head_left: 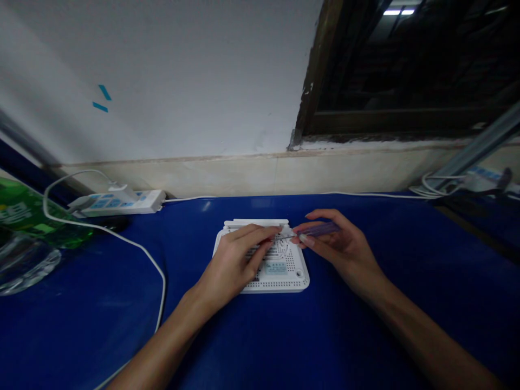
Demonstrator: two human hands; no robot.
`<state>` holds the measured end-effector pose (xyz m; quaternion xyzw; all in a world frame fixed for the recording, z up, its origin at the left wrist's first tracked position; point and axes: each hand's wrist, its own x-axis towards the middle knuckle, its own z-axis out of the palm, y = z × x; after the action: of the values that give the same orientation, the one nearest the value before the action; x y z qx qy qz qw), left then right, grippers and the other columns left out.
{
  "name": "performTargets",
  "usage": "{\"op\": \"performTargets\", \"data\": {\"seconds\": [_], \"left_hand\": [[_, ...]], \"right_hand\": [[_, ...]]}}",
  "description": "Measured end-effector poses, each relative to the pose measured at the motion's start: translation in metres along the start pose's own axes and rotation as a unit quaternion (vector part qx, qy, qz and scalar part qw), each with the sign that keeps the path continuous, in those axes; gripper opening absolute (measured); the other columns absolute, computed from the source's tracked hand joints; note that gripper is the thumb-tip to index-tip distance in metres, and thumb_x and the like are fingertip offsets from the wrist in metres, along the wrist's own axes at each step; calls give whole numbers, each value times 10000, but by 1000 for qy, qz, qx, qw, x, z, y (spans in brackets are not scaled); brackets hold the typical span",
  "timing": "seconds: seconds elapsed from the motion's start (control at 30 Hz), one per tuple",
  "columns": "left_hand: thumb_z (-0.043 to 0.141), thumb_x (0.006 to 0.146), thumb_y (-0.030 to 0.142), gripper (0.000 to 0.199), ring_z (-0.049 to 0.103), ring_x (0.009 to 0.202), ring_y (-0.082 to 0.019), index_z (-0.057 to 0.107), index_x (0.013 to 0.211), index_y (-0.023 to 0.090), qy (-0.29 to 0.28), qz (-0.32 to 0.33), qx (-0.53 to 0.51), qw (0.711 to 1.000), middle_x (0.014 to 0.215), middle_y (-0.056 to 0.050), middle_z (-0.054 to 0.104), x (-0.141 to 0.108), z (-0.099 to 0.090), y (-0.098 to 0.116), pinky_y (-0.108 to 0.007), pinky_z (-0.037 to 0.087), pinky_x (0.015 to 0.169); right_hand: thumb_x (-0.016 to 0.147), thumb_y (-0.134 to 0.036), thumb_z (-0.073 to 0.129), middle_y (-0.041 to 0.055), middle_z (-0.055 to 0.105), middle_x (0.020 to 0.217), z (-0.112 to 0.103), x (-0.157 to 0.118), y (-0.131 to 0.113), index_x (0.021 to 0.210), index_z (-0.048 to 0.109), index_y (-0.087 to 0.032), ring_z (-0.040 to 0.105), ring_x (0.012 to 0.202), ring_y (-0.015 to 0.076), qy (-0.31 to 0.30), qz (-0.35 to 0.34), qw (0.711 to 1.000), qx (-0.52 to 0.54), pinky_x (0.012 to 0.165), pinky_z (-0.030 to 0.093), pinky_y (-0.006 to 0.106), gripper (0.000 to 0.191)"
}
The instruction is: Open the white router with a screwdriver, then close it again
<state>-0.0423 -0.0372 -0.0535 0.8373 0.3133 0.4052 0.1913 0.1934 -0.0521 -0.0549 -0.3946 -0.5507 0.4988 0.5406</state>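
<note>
A white router point(284, 279) lies on the blue table with its vented, labelled underside up. My right hand point(345, 246) grips the purple handle of a screwdriver point(319, 229), held almost level over the router's right part. Its thin metal shaft points left, toward the fingers of my left hand point(233, 257). That hand rests over the router's left half, thumb and index finger brought together around the screwdriver's tip. Whatever is between them is hidden, apart from a small reddish spot. The router's left side is covered by my left hand.
A white power strip point(117, 202) with a plug in it stands at the back left. Its white cable point(162, 281) runs down the table left of my left arm. A green bottle point(36, 216) lies at the far left. Bundled cables point(439, 187) sit at the back right.
</note>
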Motion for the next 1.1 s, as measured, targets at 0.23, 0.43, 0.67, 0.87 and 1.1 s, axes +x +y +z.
{"op": "performTargets", "data": {"seconds": [0.23,0.43,0.67,0.87,1.1], "left_hand": [[653,959,145,216,749,921,-131,689,1158,220,30,-19,-4,999,1059,3,780,-2,-2,3,-236,575,885],[647,922,104,394,754,950,-136,659,1291,243,41,-26,-28,998,1065,13,786,-1,-2,5,-258,577,944],[680,912,117,536,757,935,-152,577,1418,261,30,-84,-143,986,1055,-17,769,0,0,7,-273,626,895],[680,920,114,522,762,943,-172,580,1415,245,28,-99,-181,978,1041,-36,775,0,0,8,-304,632,911],[697,930,140,492,767,880,-154,594,1397,256,28,-107,-167,980,973,-1,797,1,2,12,-279,619,883]], "right_hand": [[804,-292,852,48,806,1020,-3,2,1,1141,616,-269,799,881,227,37,-14,999,-21,847,656,353,413],[799,-305,856,48,807,1036,-4,0,2,1094,631,-257,800,881,230,1,20,1000,-12,816,661,334,375],[773,-330,871,44,813,980,4,0,2,1055,652,-258,798,826,225,18,10,1000,-13,802,670,361,364],[788,-316,862,49,811,1011,-2,3,1,1081,637,-267,795,843,224,59,-11,998,-19,834,661,383,372],[766,-327,878,35,811,983,4,-1,-1,1019,669,-261,792,809,211,5,27,1000,-8,806,662,356,335]]}}
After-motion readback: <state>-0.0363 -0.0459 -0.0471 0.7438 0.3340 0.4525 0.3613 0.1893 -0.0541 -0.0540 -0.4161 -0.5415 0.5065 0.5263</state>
